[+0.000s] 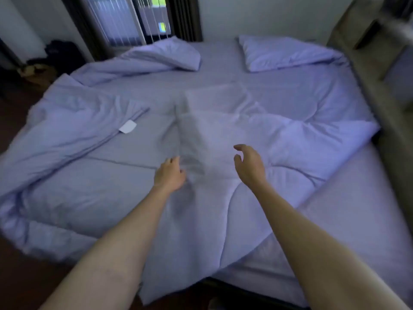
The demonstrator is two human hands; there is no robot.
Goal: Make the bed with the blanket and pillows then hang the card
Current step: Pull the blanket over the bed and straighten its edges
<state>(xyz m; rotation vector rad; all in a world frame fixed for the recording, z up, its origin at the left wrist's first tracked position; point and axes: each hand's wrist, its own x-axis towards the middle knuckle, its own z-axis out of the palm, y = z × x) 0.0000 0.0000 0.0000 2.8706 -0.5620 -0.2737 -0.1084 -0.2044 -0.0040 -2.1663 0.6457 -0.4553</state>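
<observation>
Lavender quilted blanket [93, 135] lies rumpled across the bed [357, 209], bunched toward left side w/ a fold ridge running diag from centre-left. White tag [127, 127] sits on that folded edge. Near corner of blanket hangs over the near bed edge between the two forearms. Right part of mattress near the camera is bare fitted sheet.

Left hand [169, 175]: fingers curled into the blanket at centre, looks like it's gripping a pinch of fabric; cloth just beyond it is motion-blurred, so grip not 100% clear. Right hand [248, 164]: released, fingers loosely curved, hovering above blanket, holding nothing, just right of the left hand.

Two pillows at far end: left pillow [169, 52] creased and tilted, touching the bunched blanket; right pillow [288, 52] flat near far right corner, apart from blanket. Gap of bare sheet between them.

Window w/ vertical blinds [116, 21] behind far left of bed. Wooden furniture [362, 25] along right side, blurred. Dark items on floor [53, 52] far left, can't ID. Card not seen.
</observation>
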